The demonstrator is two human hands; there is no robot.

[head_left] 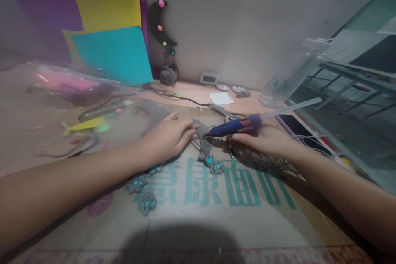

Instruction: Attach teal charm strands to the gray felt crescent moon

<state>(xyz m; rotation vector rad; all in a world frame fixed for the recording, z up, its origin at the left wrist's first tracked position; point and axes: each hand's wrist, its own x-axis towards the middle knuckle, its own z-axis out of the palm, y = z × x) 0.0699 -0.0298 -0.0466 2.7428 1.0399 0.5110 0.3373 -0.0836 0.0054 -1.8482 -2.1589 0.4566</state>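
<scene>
My right hand [269, 140] grips a blue glue gun [230, 127], with a translucent glue stick [292, 107] jutting from its back. Its nozzle points left and sits against or just over a grey felt-like crescent [205, 145]. At the crescent's upper left, my left hand [176, 135] has its fingertips and thumb closed on the edge. A grey flower-like ornament with turquoise spots [215, 166] lies at the crescent's lower end. More spotted ornaments [147, 203] rest below my left forearm. A second grey piece [153, 111] lies behind my left hand, blurred.
Cardboard with teal characters [201, 192] covers the table. Scissors [224, 111], a white paper [221, 98] and a small display [209, 78] lie toward the wall. A phone [301, 132] with a white cable is at right, near a clear container [278, 78]. A decorated dark crescent [156, 18] hangs behind.
</scene>
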